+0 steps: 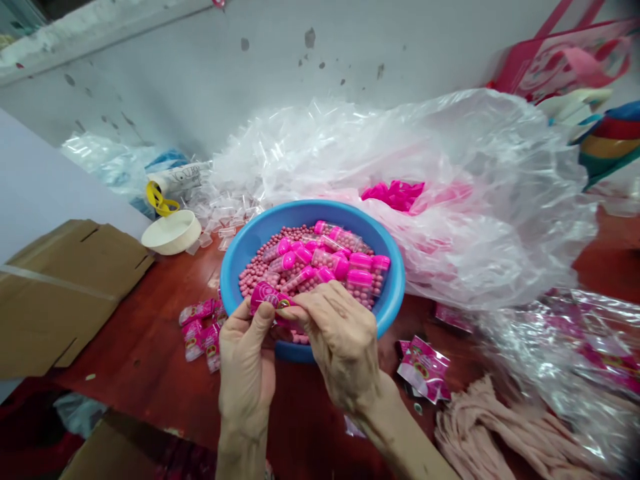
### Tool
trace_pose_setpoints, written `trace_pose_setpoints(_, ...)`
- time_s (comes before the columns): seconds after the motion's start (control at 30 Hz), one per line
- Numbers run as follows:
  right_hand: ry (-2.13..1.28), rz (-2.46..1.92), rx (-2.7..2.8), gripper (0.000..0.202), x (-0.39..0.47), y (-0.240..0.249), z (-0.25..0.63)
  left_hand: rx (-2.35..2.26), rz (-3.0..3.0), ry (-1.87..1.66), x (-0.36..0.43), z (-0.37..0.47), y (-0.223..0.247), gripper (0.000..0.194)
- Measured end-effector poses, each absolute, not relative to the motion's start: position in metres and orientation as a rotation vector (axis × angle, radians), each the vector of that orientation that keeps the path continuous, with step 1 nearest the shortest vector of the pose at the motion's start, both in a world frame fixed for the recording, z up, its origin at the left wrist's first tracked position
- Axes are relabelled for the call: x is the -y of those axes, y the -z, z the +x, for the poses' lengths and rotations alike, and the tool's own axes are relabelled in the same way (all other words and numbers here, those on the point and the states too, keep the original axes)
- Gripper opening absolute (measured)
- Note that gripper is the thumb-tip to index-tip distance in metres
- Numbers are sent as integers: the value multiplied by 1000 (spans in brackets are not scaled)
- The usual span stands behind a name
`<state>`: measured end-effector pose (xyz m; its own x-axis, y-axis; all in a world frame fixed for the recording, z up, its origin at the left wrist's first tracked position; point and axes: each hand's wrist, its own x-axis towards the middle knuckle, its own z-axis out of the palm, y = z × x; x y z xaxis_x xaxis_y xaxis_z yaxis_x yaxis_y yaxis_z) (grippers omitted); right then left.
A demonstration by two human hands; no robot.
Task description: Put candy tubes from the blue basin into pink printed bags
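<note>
My left hand [250, 360] pinches a magenta printed sleeve [265, 293] between thumb and fingers. Closed on the sleeve's other end is my right hand [343, 337], its fingertips partly hidden. Whether a tube is inside the sleeve, I cannot tell. Both hands are over the near rim of a blue basin [231, 267]. In the basin, small pink beads [255, 270] lie under several clear bead-filled tubes with bright pink caps [360, 261]. Left of the basin sit several tubes in magenta sleeves [195, 333]. Flat magenta sleeves [425, 368] lie in a stack to the right.
Clear empty tubes [227, 217] are heaped behind the basin, near a white round dish [171, 233] and a yellow-handled tool [159, 200]. A large plastic bag [490, 200] holds pink caps [395, 195]. Cardboard [75, 287] stands left; a beige cloth [480, 427] lies right.
</note>
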<state>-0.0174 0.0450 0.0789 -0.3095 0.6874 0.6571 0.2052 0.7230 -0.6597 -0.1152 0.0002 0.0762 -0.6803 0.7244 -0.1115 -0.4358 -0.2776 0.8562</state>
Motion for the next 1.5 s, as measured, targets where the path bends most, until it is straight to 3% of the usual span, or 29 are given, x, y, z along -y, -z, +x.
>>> trace_pose_setpoints(0.2, -525, -957, 2014, 28, -61, -49, -12, -1153, 293, -2073, -1, -123, -75, 24)
trace_pose_setpoints(0.33, -507, -927, 2233, 22, -59, -26, -7, -1137, 255, -2089, -2, -126, -74, 26)
trace_pose_setpoints(0.5, -595, -879, 2321, 13, -59, -30, -4, -1107, 198, -2116, -3, -127, -76, 25)
trace_pose_setpoints(0.83, -900, -1039, 1939, 14, -54, -54, 3, -1088, 183, -2182, -8, -124, -80, 27)
trace_pose_setpoints(1.03, -1520, -1041, 1356, 16, -35, -82, 11, -1097, 202, -2176, -12, -125, -76, 25)
trace_pose_setpoints(1.5, -1394, -1043, 1223, 14, -16, -75, 11, -1094, 241, -2115, -16, -118, -75, 10)
